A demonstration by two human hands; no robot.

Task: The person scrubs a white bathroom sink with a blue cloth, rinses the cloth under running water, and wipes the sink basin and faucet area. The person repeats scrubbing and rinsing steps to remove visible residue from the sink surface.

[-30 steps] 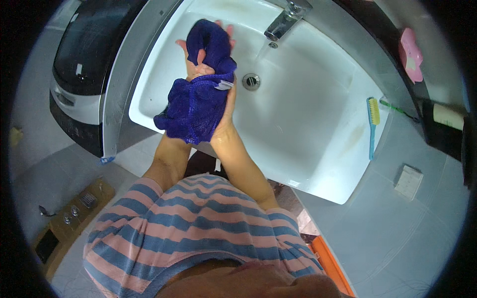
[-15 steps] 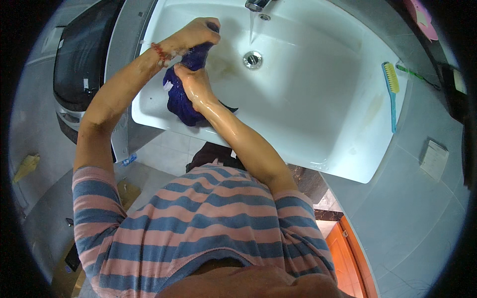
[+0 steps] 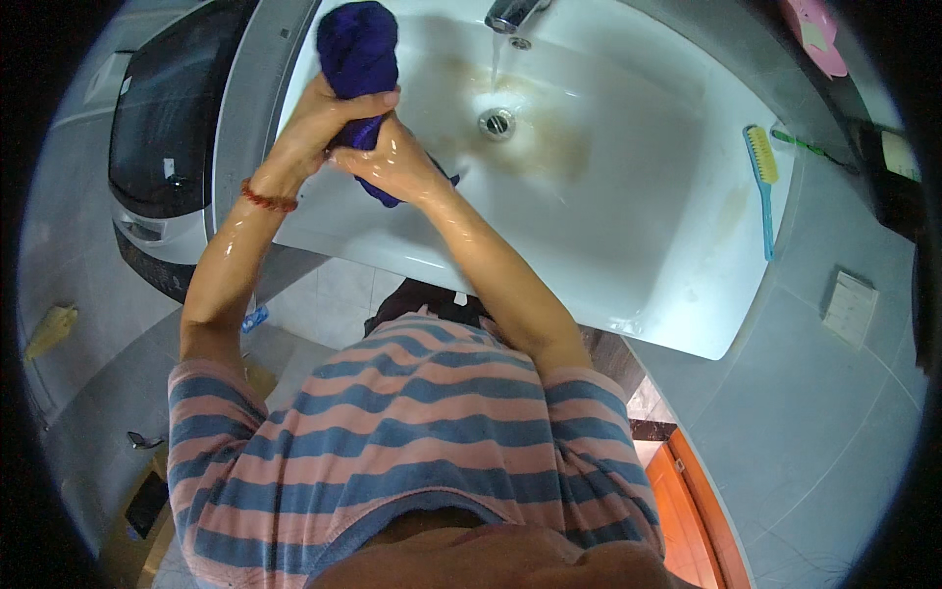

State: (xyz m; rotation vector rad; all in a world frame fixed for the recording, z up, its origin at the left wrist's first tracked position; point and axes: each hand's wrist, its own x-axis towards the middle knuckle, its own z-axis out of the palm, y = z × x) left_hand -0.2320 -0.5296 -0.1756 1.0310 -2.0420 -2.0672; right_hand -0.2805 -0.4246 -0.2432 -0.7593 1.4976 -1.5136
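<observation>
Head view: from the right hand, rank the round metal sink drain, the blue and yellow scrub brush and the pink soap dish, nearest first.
From the right hand, clasped on the wet blue cloth:
1. Round metal sink drain, in the basin just to its right.
2. Blue and yellow scrub brush, on the sink's right rim.
3. Pink soap dish, on the far right counter by the picture's top edge.

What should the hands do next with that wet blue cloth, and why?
Probably twist it a little tighter over the sink. Both hands, left hand and right hand, have a grip on the bunched blue cloth, and skin and cloth look wet, so water likely remains inside.
</observation>
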